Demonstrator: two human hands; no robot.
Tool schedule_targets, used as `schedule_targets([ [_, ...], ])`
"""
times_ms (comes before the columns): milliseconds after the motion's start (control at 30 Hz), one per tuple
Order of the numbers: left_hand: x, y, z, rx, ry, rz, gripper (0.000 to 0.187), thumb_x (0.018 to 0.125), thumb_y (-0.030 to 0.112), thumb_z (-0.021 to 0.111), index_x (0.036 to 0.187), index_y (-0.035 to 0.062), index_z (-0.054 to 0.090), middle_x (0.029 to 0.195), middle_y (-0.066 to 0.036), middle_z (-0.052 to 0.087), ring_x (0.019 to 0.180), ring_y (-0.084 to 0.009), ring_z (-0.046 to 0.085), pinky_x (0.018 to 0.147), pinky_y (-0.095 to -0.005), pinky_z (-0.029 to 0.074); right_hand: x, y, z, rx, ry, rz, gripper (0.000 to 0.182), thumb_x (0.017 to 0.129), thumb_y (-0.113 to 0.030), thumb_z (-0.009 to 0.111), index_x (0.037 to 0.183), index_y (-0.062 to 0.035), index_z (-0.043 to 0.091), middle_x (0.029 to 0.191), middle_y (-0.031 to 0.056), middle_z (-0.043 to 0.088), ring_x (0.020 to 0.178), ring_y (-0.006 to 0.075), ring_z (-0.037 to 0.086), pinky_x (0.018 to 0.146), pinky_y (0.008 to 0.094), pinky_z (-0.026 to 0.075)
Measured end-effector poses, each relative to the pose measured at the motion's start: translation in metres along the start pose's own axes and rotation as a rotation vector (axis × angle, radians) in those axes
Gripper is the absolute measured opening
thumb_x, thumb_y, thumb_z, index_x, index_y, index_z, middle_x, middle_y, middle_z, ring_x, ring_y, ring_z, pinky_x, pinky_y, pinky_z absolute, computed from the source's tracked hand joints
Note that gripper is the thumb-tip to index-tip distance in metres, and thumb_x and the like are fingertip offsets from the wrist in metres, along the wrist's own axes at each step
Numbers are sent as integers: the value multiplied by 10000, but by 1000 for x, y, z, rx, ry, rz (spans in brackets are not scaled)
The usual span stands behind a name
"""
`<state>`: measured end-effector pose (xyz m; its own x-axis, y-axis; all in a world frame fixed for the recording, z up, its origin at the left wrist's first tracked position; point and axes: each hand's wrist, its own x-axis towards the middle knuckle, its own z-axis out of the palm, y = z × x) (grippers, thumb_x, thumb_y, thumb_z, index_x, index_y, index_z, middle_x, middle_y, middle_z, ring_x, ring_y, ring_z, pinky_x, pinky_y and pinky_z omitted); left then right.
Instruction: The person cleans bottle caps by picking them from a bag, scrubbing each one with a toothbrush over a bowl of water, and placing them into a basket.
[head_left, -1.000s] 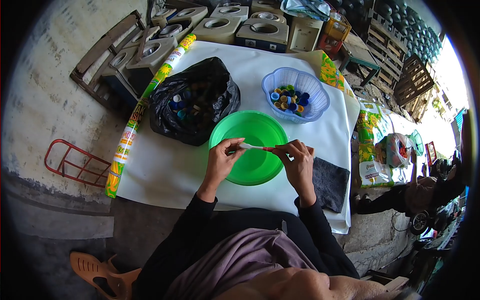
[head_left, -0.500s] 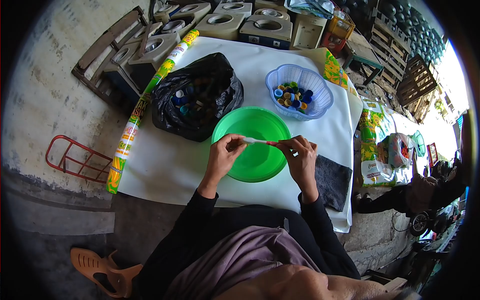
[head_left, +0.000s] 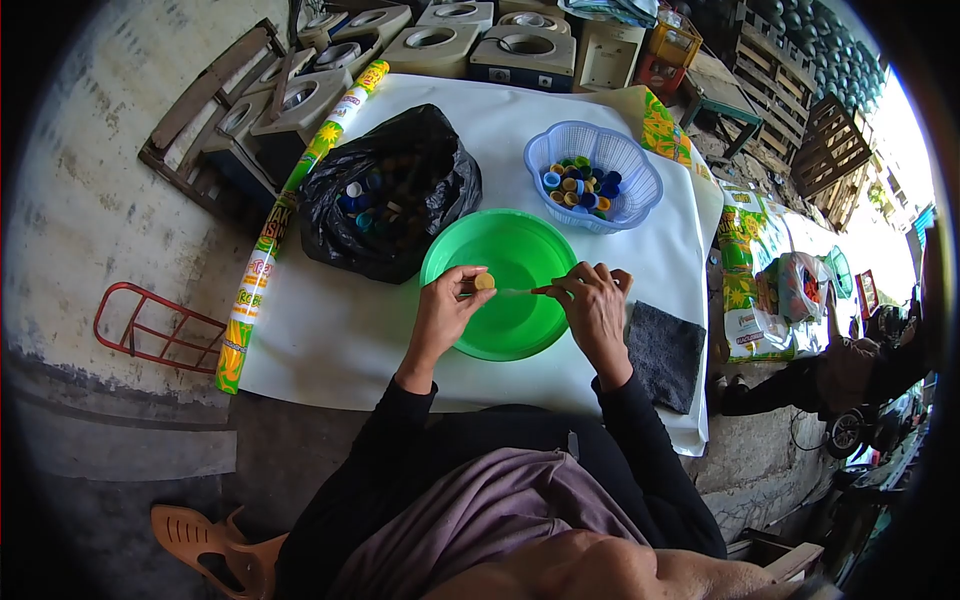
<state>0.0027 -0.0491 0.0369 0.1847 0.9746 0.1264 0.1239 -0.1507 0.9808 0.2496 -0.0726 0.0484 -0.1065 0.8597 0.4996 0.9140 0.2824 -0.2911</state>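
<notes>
While the left hand (head_left: 445,305) pinched a yellowish bottle cap (head_left: 485,282) between its fingertips, the right hand (head_left: 594,312) gripped a slim brush (head_left: 541,290) in closed fingers, its pale end reaching left toward the cap. Both were above the near part of a green basin (head_left: 498,330), with a black bag (head_left: 395,235) of caps far left and a blue basket (head_left: 628,178) of caps far right.
</notes>
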Motion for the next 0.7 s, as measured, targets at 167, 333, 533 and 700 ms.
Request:
schedule_targets([
  [167, -1, -2, 1, 180, 9, 71, 312, 952, 6, 753, 1234, -73, 647, 1088, -158, 745, 999, -206, 760, 856, -297, 634, 1, -10, -16, 196, 96, 78, 165, 864, -320, 807, 962, -188, 826, 903, -15, 674, 890, 180, 622, 911, 408, 353],
  [333, -1, -5, 2, 177, -13, 62, 332, 963, 14, 744, 1266, -78, 647, 1088, -171, 748, 1005, -200, 758, 862, -293, 630, 0, -10, -13, 162, 116, 107, 174, 871, -293, 812, 952, -140, 820, 868, -4, 683, 860, 176, 635, 882, 375, 359],
  [533, 4, -12, -2, 66, 30, 49, 320, 1017, 98, 698, 1284, -77, 677, 1094, -179, 745, 947, -210, 767, 814, -309, 646, 4, -9, -12, 68, 100, 66, 144, 867, -302, 797, 937, -180, 825, 899, -23, 680, 882, 174, 615, 909, 401, 346],
  [700, 14, -2, -10, -33, 47, -128, 383, 1087, 255, 615, 1242, -83, 709, 989, -165, 781, 833, -195, 777, 755, -284, 637, -1, -2, -5, 37, 25, -34, 112, 837, -312, 815, 908, -227, 830, 942, -58, 667, 918, 163, 580, 959, 421, 333],
])
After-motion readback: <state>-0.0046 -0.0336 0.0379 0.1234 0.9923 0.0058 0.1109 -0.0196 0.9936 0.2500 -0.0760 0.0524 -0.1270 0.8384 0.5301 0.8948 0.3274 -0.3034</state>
